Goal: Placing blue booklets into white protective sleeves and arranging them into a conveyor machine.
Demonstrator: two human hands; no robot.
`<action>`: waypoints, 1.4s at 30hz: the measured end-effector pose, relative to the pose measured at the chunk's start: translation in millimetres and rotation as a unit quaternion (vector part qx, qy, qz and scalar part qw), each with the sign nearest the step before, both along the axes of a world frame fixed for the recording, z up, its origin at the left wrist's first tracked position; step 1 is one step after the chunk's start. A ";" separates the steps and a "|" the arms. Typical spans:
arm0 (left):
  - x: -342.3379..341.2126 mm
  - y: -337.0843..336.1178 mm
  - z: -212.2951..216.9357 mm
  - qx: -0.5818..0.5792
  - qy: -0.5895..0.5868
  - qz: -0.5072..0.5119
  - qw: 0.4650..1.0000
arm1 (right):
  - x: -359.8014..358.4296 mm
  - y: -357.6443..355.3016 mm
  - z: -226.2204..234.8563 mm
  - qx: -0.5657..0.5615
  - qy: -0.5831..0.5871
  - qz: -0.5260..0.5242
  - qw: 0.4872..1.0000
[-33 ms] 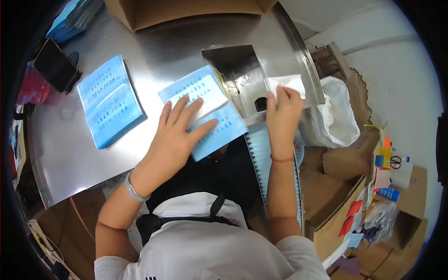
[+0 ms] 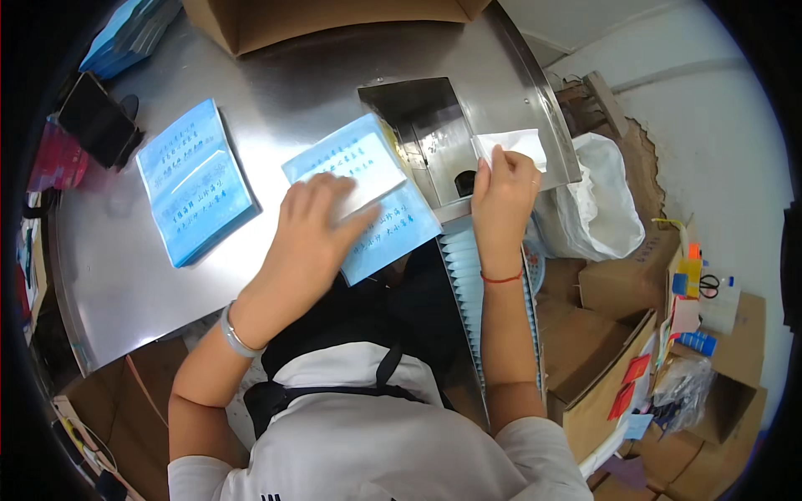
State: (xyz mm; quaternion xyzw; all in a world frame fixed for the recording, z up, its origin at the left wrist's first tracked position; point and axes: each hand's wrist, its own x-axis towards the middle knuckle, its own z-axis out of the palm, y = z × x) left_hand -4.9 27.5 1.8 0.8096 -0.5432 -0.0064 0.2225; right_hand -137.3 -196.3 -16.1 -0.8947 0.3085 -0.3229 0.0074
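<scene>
My left hand hovers over a blue printed packet at the table's front edge, its fingers slightly bent, apart from the thumb and blurred. A white slip lies across that packet, partly hidden by the hand. Fingertips and thumb of my right hand close on a white piece of paper beside a dark metal recess in the table. Left of my left hand sits a stack of similar blue printed packets.
A cardboard box stands at the far edge, with more blue packets at the far left. A phone leans near a pink item. Right of the table are a white-lined bin, pale blue ridged sheets and cardboard boxes.
My left hand has lifted a little off the white slip and its fingers have drawn in. My right hand has shifted slightly, still at the white paper.
</scene>
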 end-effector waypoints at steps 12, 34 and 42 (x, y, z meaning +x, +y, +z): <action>1.2 -11.1 14.4 0.063 -0.036 0.003 0.997 | -18.5 -35.8 17.3 0.044 0.041 0.101 0.993; 17.7 -2.9 3.9 0.028 -0.017 -0.046 0.998 | -14.3 83.7 -42.2 0.019 0.054 0.369 0.928; -20.6 -32.6 19.1 -0.121 0.175 -0.135 0.968 | 70.3 44.1 36.1 0.401 0.261 0.107 0.872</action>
